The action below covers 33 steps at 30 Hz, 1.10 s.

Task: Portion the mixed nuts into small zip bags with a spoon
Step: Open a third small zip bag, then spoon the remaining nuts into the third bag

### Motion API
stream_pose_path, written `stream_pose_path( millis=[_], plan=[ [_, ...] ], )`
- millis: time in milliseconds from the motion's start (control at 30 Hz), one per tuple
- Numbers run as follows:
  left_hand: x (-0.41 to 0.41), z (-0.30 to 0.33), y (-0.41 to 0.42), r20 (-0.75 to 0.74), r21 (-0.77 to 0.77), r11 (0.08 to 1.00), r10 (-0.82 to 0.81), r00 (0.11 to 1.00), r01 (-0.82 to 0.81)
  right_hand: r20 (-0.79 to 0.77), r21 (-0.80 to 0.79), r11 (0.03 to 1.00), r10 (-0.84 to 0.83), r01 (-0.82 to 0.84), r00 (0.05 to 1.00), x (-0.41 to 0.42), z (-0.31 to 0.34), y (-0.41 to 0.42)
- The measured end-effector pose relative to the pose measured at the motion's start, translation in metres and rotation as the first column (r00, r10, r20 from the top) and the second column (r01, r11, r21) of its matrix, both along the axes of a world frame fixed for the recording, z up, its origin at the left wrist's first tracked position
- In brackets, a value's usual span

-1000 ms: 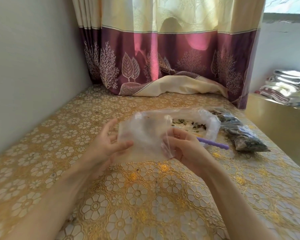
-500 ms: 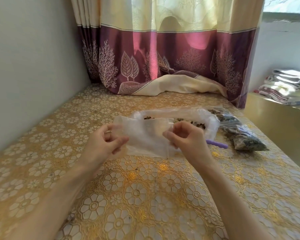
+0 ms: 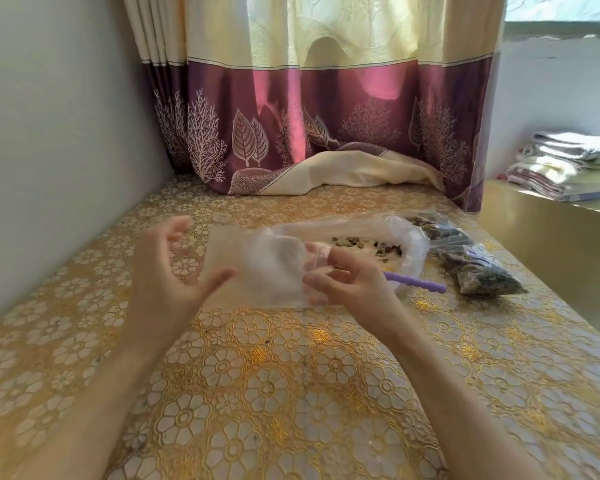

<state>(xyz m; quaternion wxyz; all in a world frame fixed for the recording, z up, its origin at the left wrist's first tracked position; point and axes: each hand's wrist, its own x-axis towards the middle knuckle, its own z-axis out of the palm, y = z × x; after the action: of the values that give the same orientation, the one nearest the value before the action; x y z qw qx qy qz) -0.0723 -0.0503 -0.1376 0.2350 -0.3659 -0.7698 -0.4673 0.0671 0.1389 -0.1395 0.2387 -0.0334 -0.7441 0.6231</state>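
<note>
Desk (image 3: 291, 393) under a gold floral cover; both forearms reach in from the near edge.

Left hand (image 3: 167, 282): fingers spread and relaxed, thumb tip at the left part of the small zip bag (image 3: 257, 268), which looks empty. It seems to steady the film, not clamp it; the contact is blurred, so that is a guess.

Right hand (image 3: 347, 285): grip closed on the bag's right edge, thumb and fingertips pinching the film. The bag is held between the hands just above the desk, spread flat, its mouth apparently at the right-hand end.

Step in hand, as I judge it: opening the bag before filling. To do it well, pinch one layer per hand near the zip strip and peel apart; rubbing the layers between thumb and finger helps if the film clings. Keep the mouth turned toward the nuts so the spoon's path is short.

Just behind the right hand, the purple spoon (image 3: 416, 284) lies on the desk, handle pointing right, within easy reach. Past it, a large clear bag (image 3: 406, 237) lies open with mixed nuts (image 3: 368, 245) loose inside, touching or nearly touching the small bag's far edge.

Further right, filled bags (image 3: 482, 275) lie in a heap. Beyond, a curtain (image 3: 326, 116).
</note>
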Motion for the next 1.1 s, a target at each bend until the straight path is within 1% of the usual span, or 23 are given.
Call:
stream_pose_path(
  millis=[33,67,100,167,233,267,367,433,533,600,667,700,733,767,800,867,900,933,1000,1033,1067,1100],
  plan=[
    [0.003,0.001,0.002,-0.158,-0.139,0.990,-0.047,0.986,0.025,0.025,0.026,1.000,0.012,-0.013,1.000,-0.001,-0.001,-0.002],
    [0.008,0.000,0.007,-0.265,-0.277,0.960,-0.117,0.957,0.041,0.052,0.045,0.998,0.032,-0.034,0.998,-0.002,-0.002,-0.005],
    [0.013,-0.001,0.013,-0.323,-0.388,0.920,-0.188,0.927,0.052,0.073,0.054,0.997,0.052,-0.056,0.996,-0.003,-0.004,-0.008],
    [0.022,-0.004,0.026,-0.378,-0.536,0.843,-0.284,0.881,0.042,0.088,0.042,0.995,0.086,-0.090,0.992,-0.006,-0.006,-0.013],
    [0.027,-0.008,0.033,-0.406,-0.608,0.794,-0.309,0.860,-0.002,0.083,0.027,0.994,0.102,-0.104,0.991,-0.007,-0.007,-0.016],
    [0.027,-0.010,0.033,-0.414,-0.615,0.788,-0.305,0.858,-0.016,0.086,0.031,0.994,0.099,-0.102,0.991,-0.007,-0.006,-0.017],
    [0.024,-0.011,0.030,-0.428,-0.579,0.814,-0.270,0.863,-0.033,0.107,0.061,0.997,0.048,-0.055,0.993,-0.007,-0.005,-0.019],
    [0.024,-0.012,0.029,-0.425,-0.553,0.833,-0.264,0.866,-0.017,0.121,0.091,0.996,-0.009,-0.002,0.993,-0.008,-0.004,-0.020],
    [0.025,-0.012,0.029,-0.412,-0.526,0.850,-0.272,0.870,0.016,0.127,0.071,0.997,-0.036,0.027,0.991,-0.007,-0.004,-0.019],
    [0.024,-0.013,0.028,-0.353,-0.498,0.864,-0.280,0.893,0.074,0.096,0.041,0.999,-0.039,0.035,0.995,-0.005,-0.001,-0.020],
    [0.022,-0.015,0.027,-0.252,-0.449,0.882,-0.281,0.926,0.145,0.025,-0.009,0.998,-0.069,0.069,0.997,-0.004,0.003,-0.020],
    [0.022,-0.016,0.027,-0.198,-0.413,0.893,-0.277,0.940,0.176,-0.007,-0.020,0.992,-0.121,0.121,0.993,-0.003,0.006,-0.018],
    [0.021,-0.016,0.026,-0.145,-0.373,0.906,-0.271,0.952,0.201,-0.029,0.000,0.978,-0.206,0.207,0.978,-0.002,0.007,-0.013],
    [0.021,-0.017,0.025,-0.096,-0.333,0.918,-0.262,0.960,0.217,-0.044,0.055,0.949,-0.310,0.312,0.950,-0.001,0.007,-0.006],
    [0.020,-0.017,0.025,-0.052,-0.297,0.927,-0.254,0.966,0.228,-0.059,0.134,0.899,-0.413,0.417,0.909,0.002,0.007,0.003],
    [0.019,-0.020,0.024,0.048,-0.223,0.943,-0.242,0.969,0.247,-0.100,0.329,0.752,-0.574,0.571,0.813,0.012,0.004,0.024],
    [0.018,-0.021,0.024,0.098,-0.189,0.949,-0.236,0.967,0.251,-0.117,0.434,0.658,-0.635,0.615,0.763,0.018,0.001,0.034],
    [0.018,-0.023,0.025,0.136,-0.164,0.954,-0.230,0.964,0.251,-0.118,0.536,0.560,-0.691,0.632,0.713,0.024,-0.003,0.045],
    [0.016,-0.025,0.027,0.174,-0.146,0.957,-0.225,0.959,0.251,-0.066,0.707,0.391,-0.792,0.589,0.606,0.035,-0.009,0.064],
    [0.015,-0.026,0.028,0.184,-0.145,0.955,-0.229,0.956,0.257,-0.028,0.764,0.341,-0.830,0.547,0.557,0.041,-0.012,0.070],
    [0.016,-0.027,0.028,0.197,-0.139,0.953,-0.240,0.951,0.269,0.015,0.803,0.318,-0.857,0.504,0.516,0.045,-0.014,0.075],
    [0.016,-0.027,0.029,0.214,-0.124,0.951,-0.255,0.943,0.285,0.062,0.824,0.319,-0.872,0.468,0.485,0.048,-0.017,0.080]
  ],
)
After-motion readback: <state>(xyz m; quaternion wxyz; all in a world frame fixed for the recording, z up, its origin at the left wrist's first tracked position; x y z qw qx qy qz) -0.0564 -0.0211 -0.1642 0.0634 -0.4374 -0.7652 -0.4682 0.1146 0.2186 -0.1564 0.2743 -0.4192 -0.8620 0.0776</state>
